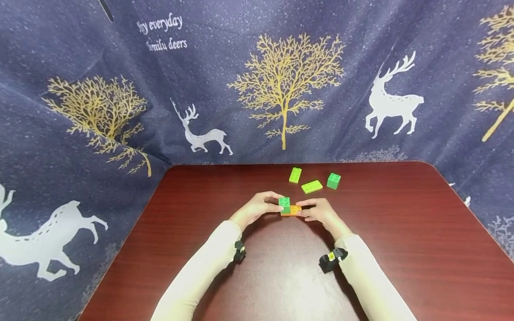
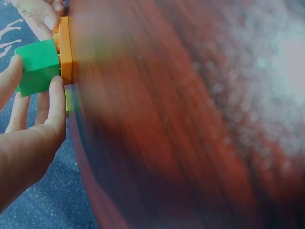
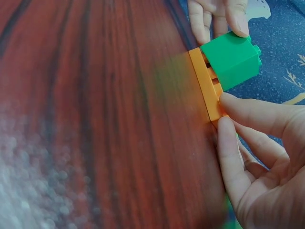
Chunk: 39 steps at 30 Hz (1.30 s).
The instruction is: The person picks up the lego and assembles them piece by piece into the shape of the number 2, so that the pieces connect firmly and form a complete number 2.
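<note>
A green toy brick (image 1: pixel 284 204) stands on the left part of a flat orange toy brick (image 1: pixel 295 210), which lies on the table. In the right wrist view a thin gap shows between the green brick (image 3: pixel 232 59) and the orange brick (image 3: pixel 206 86), and the green one looks slightly tilted. My left hand (image 1: pixel 263 205) grips the green brick between thumb and fingers. With thumb and fingers my right hand (image 1: pixel 321 211) pinches the right end of the orange brick. Studs show on that end between the hands.
Beyond the hands lie two flat lime bricks, one lengthwise (image 1: pixel 295 175) and one crosswise (image 1: pixel 312 187). Another green brick (image 1: pixel 333 181) stands to their right. The dark red table (image 1: pixel 401 232) ends at a blue patterned cloth (image 1: pixel 321 111) behind.
</note>
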### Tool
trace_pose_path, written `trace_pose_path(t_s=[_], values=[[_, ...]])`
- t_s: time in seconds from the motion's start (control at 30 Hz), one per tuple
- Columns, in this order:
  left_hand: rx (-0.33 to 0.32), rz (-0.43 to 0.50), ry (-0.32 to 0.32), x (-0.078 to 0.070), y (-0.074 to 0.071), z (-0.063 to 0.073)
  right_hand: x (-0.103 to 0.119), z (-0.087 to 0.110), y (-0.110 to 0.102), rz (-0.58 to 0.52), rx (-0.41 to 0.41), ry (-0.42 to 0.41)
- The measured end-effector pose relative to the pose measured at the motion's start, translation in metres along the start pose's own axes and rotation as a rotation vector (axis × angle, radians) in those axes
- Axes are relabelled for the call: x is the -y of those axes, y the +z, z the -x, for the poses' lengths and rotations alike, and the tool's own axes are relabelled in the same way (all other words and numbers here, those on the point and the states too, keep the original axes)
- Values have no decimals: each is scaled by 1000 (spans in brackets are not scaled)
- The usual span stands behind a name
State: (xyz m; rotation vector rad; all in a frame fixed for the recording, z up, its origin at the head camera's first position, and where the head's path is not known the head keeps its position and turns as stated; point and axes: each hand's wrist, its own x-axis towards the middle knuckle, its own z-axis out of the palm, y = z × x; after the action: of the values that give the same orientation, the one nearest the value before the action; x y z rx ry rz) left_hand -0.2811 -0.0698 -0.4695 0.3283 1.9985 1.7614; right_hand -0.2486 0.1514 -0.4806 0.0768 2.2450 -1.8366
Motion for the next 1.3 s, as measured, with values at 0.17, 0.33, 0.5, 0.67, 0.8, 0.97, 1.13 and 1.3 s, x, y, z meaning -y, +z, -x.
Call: trace_pose_path(t_s=[0.17,0.33,0.5,0.67,0.8,0.97,1.13,1.3], values=[[4,3,5,0,0,-1,0,-1,0,-6,-9,11],[2,8,5,0,-1,-1,0,-1,1,-14,-1,19],[-4,9,-4,0,1,-1,1,1,2,-11,3,21],[-7,-4,-6,-3,2,0,2,1,2,-10,6,15],[-10,-11,-4,-4,3,-1,2,1,1,-12,4,17],[-6,-2,-7,-2,3,-2,2,1,1,-1,-13,24],[-20,-1,-20,0,3,-4,4,2,3,7,-35,35],[-38,-28,-48,-5,5,-4,5,3,3,11,-25,40]])
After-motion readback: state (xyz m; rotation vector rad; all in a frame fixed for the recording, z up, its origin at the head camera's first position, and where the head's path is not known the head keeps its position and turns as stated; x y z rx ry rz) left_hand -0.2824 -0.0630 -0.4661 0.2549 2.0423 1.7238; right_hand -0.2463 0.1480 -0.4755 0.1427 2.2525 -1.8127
